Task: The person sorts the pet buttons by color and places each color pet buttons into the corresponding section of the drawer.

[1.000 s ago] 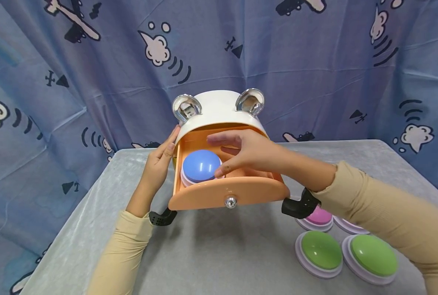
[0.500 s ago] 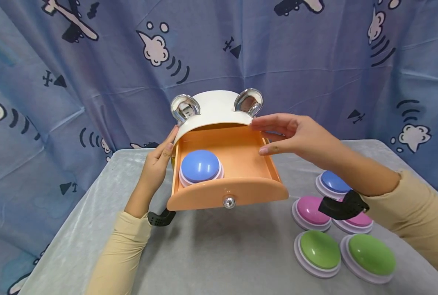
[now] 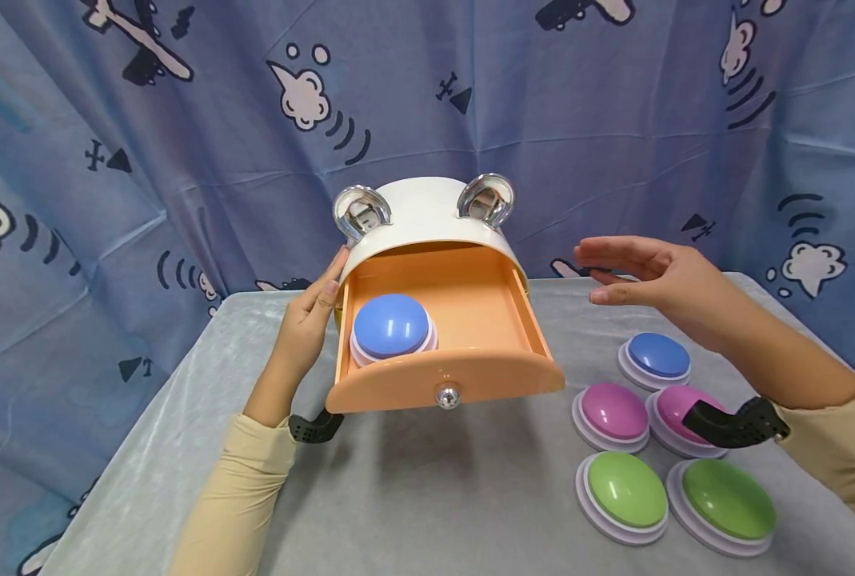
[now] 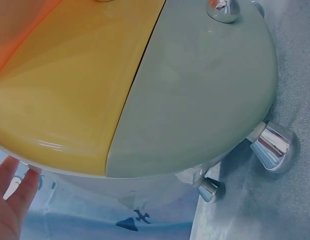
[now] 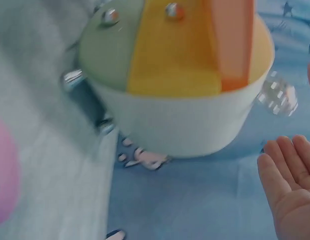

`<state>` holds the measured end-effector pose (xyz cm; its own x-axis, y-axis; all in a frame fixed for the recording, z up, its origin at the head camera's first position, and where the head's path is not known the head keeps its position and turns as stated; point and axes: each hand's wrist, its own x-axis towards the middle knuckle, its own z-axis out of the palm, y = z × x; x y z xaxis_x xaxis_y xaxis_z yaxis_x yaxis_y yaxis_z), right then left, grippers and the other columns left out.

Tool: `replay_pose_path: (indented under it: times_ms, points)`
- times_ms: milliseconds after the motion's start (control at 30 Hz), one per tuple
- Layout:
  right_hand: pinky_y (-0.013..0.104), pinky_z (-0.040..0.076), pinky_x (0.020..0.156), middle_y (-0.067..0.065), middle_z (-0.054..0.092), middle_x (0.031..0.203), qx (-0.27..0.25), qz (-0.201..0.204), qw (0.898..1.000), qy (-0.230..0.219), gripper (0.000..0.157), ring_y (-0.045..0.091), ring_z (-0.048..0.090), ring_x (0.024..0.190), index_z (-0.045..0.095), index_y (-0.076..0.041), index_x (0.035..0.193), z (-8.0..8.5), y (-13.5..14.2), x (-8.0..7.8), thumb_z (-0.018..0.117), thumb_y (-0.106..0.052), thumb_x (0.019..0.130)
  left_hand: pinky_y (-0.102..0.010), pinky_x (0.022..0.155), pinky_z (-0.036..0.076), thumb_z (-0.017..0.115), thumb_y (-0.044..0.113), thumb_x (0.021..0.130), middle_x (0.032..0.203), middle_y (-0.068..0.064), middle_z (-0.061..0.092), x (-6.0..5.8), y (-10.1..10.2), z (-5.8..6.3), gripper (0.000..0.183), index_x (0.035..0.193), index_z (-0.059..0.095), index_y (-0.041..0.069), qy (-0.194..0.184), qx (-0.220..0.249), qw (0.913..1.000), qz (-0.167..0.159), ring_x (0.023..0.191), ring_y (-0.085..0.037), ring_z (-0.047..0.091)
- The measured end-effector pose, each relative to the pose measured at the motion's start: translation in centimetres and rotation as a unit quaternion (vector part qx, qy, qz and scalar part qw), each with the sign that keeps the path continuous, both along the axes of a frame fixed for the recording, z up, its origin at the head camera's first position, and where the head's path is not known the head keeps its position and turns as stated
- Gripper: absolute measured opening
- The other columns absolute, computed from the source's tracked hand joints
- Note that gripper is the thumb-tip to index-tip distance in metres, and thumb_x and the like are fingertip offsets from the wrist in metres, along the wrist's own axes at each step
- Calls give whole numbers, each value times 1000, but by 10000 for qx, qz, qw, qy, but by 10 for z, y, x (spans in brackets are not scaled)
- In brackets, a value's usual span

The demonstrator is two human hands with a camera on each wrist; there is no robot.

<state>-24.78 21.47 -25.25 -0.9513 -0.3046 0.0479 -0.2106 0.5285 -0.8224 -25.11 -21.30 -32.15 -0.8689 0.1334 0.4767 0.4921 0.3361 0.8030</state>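
Observation:
A small white cabinet (image 3: pixel 427 210) with two chrome ears stands on the table, its orange top drawer (image 3: pixel 470 300) pulled out. Inside the drawer's left side sits a round blue button (image 3: pixel 391 324) with a pale base. My left hand (image 3: pixel 306 316) rests against the cabinet's left side, fingers fairly straight. Off to the cabinet's right, my right hand (image 3: pixel 653 276) hovers in the air, fingers extended and holding nothing. The left wrist view shows the yellow drawer front (image 4: pixel 80 95) and green drawer front (image 4: pixel 195 95) below, both closed.
Right of the cabinet lie another blue button (image 3: pixel 659 354), two pink buttons (image 3: pixel 614 410) and two green buttons (image 3: pixel 627 488) on the grey cloth-covered table (image 3: pixel 427 496). A blue patterned curtain (image 3: pixel 413 96) hangs behind. Chrome legs (image 4: pixel 274 146) support the cabinet.
My right hand has left the blue button in the drawer and moved right, away from the cabinet, uncovering the buttons on the table. The left hand has stayed in place.

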Motion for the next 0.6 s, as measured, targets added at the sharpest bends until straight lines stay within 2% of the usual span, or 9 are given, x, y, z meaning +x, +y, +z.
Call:
replay_pose_path:
  times_ms: [133, 200, 233, 333, 433, 500, 600]
  points:
    - [46, 44, 104, -1, 45, 155, 289, -87, 9994, -166, 65, 22, 46, 142, 39, -25, 152, -17, 17, -6, 68, -32, 95, -31, 125, 24, 36, 26, 109, 161, 8, 33, 0, 0, 0, 45, 153, 39, 18, 6, 6, 10000, -14, 150, -6, 28]
    - [48, 43, 105, 1, 44, 155, 364, -158, 9990, -224, 66, 26, 44, 143, 38, -23, 153, -26, 26, -9, 67, -33, 95, -31, 125, 24, 36, 26, 109, 161, 7, 33, 0, 0, 0, 45, 153, 39, 18, 12, -2, 10000, -9, 150, -7, 28]
    - [49, 42, 106, -1, 45, 154, 380, -184, 9988, -262, 66, 21, 46, 142, 37, -22, 153, -31, 30, -11, 67, -34, 95, -30, 125, 24, 36, 26, 109, 161, 7, 33, 1, 0, 0, 45, 153, 39, 18, 11, -5, 10000, -9, 150, -7, 28]
    - [59, 38, 110, -17, 50, 140, 296, -198, 9987, -361, 66, -4, 52, 127, 36, -19, 154, -43, 46, -16, 66, -32, 96, -30, 125, 24, 36, 25, 109, 161, 6, 33, 1, 0, 0, 45, 153, 39, 17, 17, 10, 10000, -25, 150, -7, 28]
    - [71, 30, 110, -32, 49, 124, 118, -144, 9988, -447, 63, -23, 47, 106, 35, -17, 154, -52, 62, -20, 62, -28, 98, -30, 125, 24, 36, 25, 109, 162, 6, 32, 1, 0, 1, 45, 153, 39, 16, 23, 35, 10000, -54, 151, -7, 28]
    - [75, 25, 110, -35, 48, 118, 19, -112, 9986, -512, 60, -25, 46, 103, 35, -17, 154, -58, 71, -22, 60, -26, 100, -30, 125, 24, 36, 24, 109, 162, 6, 32, 1, 0, 1, 45, 153, 39, 16, 35, 48, 10000, -67, 151, -8, 28]
    - [76, 18, 112, -36, 47, 118, -56, -173, 9978, -631, 53, -26, 43, 103, 38, -26, 150, -66, 84, -23, 59, -26, 101, -29, 125, 24, 36, 24, 109, 162, 5, 33, 1, 0, 1, 44, 153, 39, 15, 60, 57, 9999, -77, 151, -8, 28]
